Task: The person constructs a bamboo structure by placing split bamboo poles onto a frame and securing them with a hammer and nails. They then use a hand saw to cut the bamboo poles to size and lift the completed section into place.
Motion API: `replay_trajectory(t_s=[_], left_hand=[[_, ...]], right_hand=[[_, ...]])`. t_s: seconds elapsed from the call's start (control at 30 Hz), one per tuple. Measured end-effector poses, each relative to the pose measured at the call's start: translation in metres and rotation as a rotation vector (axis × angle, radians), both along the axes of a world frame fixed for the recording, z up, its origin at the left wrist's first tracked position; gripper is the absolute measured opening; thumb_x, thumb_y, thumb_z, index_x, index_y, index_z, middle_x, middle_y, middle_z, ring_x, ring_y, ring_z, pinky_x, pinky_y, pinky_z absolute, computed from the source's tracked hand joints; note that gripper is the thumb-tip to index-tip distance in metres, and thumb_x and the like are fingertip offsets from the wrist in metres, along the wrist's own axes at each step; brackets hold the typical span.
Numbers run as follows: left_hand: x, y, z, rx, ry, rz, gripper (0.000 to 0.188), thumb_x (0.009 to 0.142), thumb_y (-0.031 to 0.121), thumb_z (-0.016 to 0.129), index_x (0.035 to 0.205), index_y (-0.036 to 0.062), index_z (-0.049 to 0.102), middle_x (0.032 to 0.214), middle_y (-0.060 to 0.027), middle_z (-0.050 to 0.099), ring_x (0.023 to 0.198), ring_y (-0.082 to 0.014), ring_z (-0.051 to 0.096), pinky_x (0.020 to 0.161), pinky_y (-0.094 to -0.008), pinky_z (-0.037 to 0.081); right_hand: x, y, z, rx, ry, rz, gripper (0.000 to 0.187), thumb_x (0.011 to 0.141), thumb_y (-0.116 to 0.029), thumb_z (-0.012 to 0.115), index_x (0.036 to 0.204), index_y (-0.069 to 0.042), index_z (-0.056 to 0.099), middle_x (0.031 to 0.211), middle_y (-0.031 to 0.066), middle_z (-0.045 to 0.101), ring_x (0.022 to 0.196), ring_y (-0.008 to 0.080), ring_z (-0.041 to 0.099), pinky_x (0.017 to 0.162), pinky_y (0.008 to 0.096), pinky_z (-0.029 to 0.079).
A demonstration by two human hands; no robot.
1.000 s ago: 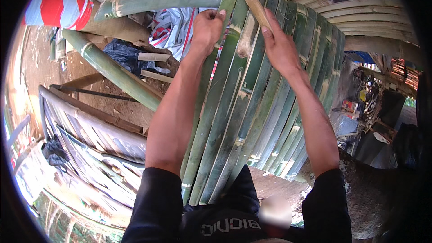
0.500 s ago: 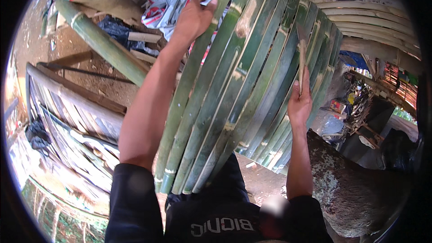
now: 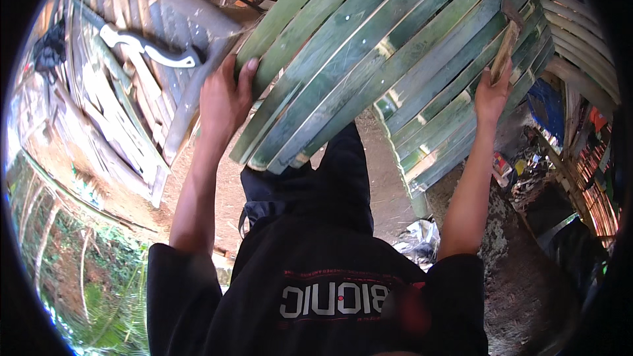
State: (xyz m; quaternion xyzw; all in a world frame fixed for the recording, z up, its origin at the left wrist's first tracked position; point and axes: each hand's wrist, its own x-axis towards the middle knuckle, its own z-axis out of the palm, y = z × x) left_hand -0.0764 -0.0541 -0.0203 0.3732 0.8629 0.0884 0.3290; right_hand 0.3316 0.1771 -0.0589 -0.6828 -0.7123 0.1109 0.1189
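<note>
Green split-bamboo slats point(image 3: 369, 59) lie side by side in front of me, forming a panel with narrow gaps between some of them. My left hand point(image 3: 226, 95) is closed around the outermost slat at the panel's left edge, near its close end, thumb on top. In my right hand point(image 3: 493, 95) is a hammer point(image 3: 506, 49) with a pale wooden handle. Its dark head is above the slats on the panel's far right side. Whether the head touches the bamboo I cannot tell.
On the left, a saw with a white and black handle point(image 3: 148, 49) lies on a wooden slatted frame point(image 3: 178, 108). Pale slats point(image 3: 580, 32) continue at the upper right. A large rough brown log or rock point(image 3: 508, 277) stands at lower right, near crumpled plastic point(image 3: 420, 240).
The view has shifted, bringing the saw into sight. My left hand has moved nearer along the panel's left edge to the slat's close end. My right hand still holds the hammer.
</note>
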Motion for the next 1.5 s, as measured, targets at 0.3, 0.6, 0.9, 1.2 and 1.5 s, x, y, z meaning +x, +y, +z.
replay_trajectory(t_s=[0.3,0.6,0.9,1.2,1.5], left_hand=[[0.04,-0.045,0.004,0.509,0.36,0.126,0.052,0.09,0.03,0.06,0.131,0.0014,0.045,0.133,-0.0283,0.044,0.129,-0.0479,0.036,0.108,-0.0563,0.029],[0.07,-0.272,0.044,0.499,0.088,0.522,0.046,0.088,0.011,0.061,0.131,0.0023,0.046,0.137,-0.0258,0.042,0.13,-0.0452,0.038,0.109,-0.0508,0.033],[-0.035,-0.378,-0.001,0.63,-0.083,0.941,0.042,0.095,0.011,0.055,0.132,-0.0041,0.045,0.131,-0.0197,0.05,0.119,-0.0298,0.05,0.098,-0.0392,0.045],[-0.13,-0.511,0.023,0.429,0.085,0.879,0.044,0.098,0.025,0.056,0.127,-0.0067,0.051,0.124,-0.0231,0.056,0.109,-0.0308,0.056,0.096,-0.0401,0.044],[-0.177,-0.378,0.174,0.936,-0.574,0.564,0.051,0.098,0.04,0.051,0.127,-0.002,0.052,0.13,-0.0228,0.052,0.12,-0.0321,0.051,0.102,-0.0446,0.04]], right_hand=[[-0.064,-0.1,0.078,-0.137,0.504,0.071,0.054,0.095,-0.014,0.057,0.144,-0.003,0.038,0.132,0.0178,0.052,0.106,0.0222,0.055,0.091,0.034,0.045],[-0.259,-0.274,0.129,-0.584,0.651,0.714,0.056,0.091,-0.009,0.06,0.143,-0.005,0.04,0.134,0.0201,0.051,0.118,0.0294,0.055,0.098,0.0375,0.043],[-0.556,-0.411,0.049,-0.762,0.605,0.846,0.066,0.087,-0.013,0.056,0.148,-0.016,0.032,0.13,0.0273,0.047,0.113,0.0404,0.051,0.097,0.0466,0.043],[-0.58,-0.332,-0.024,0.077,0.178,0.428,0.057,0.092,-0.027,0.052,0.137,0.005,0.039,0.133,0.0262,0.04,0.13,0.0384,0.035,0.11,0.0512,0.026],[-0.564,-0.299,0.005,-0.12,0.114,0.487,0.031,0.091,-0.021,0.047,0.112,0.001,0.055,0.112,0.0246,0.058,0.108,0.0357,0.059,0.093,0.0468,0.044]])
